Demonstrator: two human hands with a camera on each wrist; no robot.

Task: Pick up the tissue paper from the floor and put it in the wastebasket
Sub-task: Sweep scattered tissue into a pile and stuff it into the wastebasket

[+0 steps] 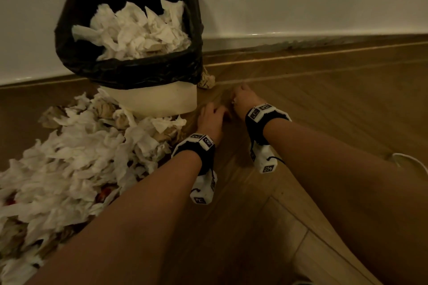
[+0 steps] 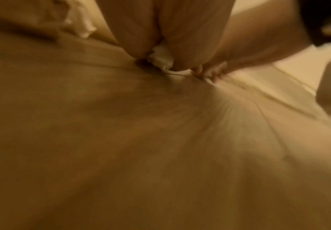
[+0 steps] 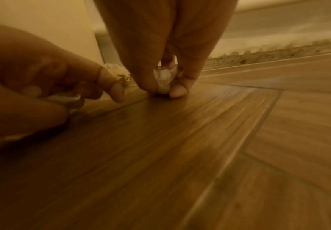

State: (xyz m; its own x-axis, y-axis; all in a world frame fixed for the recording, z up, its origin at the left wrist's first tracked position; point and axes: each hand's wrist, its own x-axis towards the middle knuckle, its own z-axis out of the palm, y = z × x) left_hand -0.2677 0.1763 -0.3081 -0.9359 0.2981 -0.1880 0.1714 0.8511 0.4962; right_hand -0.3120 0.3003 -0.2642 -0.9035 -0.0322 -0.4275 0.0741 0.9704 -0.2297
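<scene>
A white wastebasket point(image 1: 152, 102) lined with a black bag point(image 1: 129, 69) stands against the wall, heaped with crumpled tissue point(image 1: 136, 32). A big pile of tissue paper point(image 1: 76, 157) covers the floor to its left and front. Both hands reach down to the wood floor just right of the basket. My right hand point(image 1: 243, 97) pinches a small white tissue scrap point(image 3: 163, 82) between thumb and fingers at the floor. My left hand point(image 1: 213, 115) has its fingers curled round a white tissue bit point(image 2: 160, 59), fingertips on the floor.
A crumpled brownish wad point(image 1: 206, 81) lies by the basket's right side near the baseboard point(image 1: 301, 40). Bare wood floor point(image 1: 324, 99) stretches to the right. A white cord point(image 1: 410, 159) shows at the right edge.
</scene>
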